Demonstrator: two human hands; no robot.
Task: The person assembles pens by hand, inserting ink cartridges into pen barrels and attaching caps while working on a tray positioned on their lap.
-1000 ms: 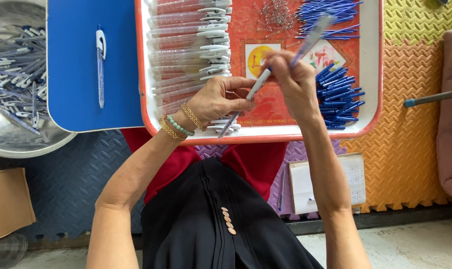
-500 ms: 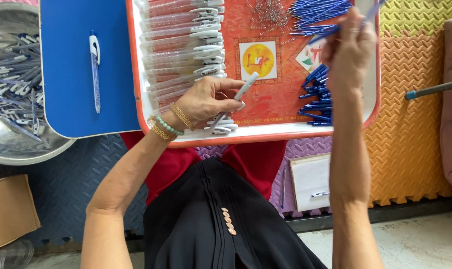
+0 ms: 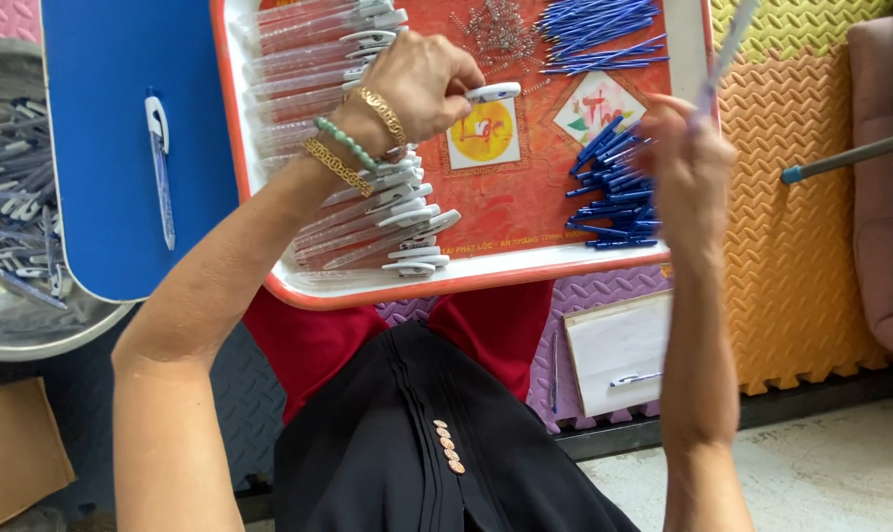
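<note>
Right hand (image 3: 688, 163) now lifted off the tray (image 3: 466, 281), grip on a clear pen barrel (image 3: 727, 49); left hand (image 3: 417, 84) pinching a white-capped pen (image 3: 491, 93).

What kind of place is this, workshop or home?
Likely a home piecework spot for pen assembly: a red tray on the lap holding clear barrels and blue refills, foam floor mats, a metal bowl of pens.

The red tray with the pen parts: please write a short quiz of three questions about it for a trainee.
1. True or false: the left hand holds a white pen cap over the red tray.
2. Which parts lie nearest the right hand? A) clear pen barrels B) blue refills C) springs
3. What lies alone on the blue board?

Key: 1 true; 2 B; 3 one finished pen.
</note>
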